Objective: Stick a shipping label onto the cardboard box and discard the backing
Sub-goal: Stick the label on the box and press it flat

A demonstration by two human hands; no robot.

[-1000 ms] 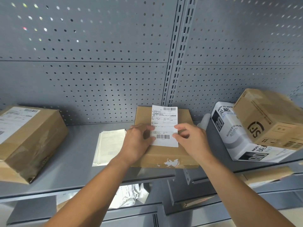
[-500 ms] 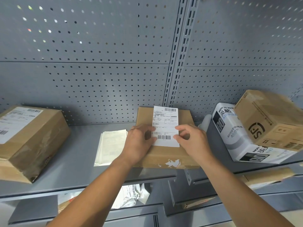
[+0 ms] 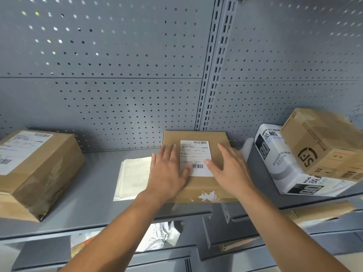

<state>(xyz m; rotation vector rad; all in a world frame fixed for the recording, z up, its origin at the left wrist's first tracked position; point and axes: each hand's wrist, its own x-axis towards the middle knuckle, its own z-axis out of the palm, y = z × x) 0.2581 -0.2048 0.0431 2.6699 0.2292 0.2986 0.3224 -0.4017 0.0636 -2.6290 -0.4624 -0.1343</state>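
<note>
A flat brown cardboard box (image 3: pixel 198 185) lies on the grey metal shelf (image 3: pixel 94 193), against the pegboard back. A white shipping label (image 3: pixel 195 154) with barcodes lies flat on the box top. My left hand (image 3: pixel 167 171) rests palm down on the box, fingers spread, its thumb on the label's lower left edge. My right hand (image 3: pixel 229 169) lies flat to the right, its thumb touching the label's right edge. Neither hand holds anything. A pale stack of backing sheets (image 3: pixel 131 177) lies on the shelf just left of the box.
A larger labelled cardboard box (image 3: pixel 35 169) sits at the left of the shelf. At the right a white printed carton (image 3: pixel 284 169) leans with a brown box (image 3: pixel 326 144) on top. Crumpled labelled paper (image 3: pixel 159 234) lies on the lower shelf.
The label, held up by both hands' fingertips before, now lies flat on the box top. Both hands have opened and spread out flat on either side of it.
</note>
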